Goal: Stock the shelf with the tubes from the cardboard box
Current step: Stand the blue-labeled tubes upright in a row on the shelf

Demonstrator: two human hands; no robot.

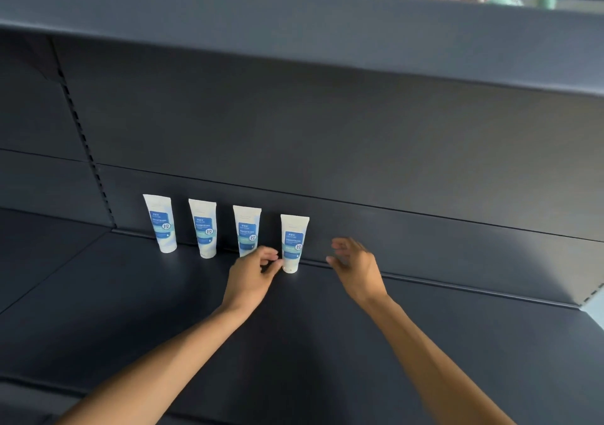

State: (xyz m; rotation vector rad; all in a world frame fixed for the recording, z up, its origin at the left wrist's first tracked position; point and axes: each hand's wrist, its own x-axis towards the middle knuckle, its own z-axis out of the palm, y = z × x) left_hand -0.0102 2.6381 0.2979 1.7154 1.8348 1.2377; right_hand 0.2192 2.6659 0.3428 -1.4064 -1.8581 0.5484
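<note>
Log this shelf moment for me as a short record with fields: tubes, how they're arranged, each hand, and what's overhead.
tubes: four white tubes with blue labels, first, second, third, fourth
arrangement: upright on their caps, one row along the back of the dark shelf, gaps between them
left hand: fingers curled beside the fourth tube's base; contact unclear
right hand: open, blurred, holds nothing, right of the row
overhead: upper shelf
cardboard box: not in view

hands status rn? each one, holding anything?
Left hand: fingers loosely curled, thumb tip at the base of the fourth tube; no clear grip, holds nothing.
Right hand: open, fingers relaxed, empty, apart from the tube.
</note>
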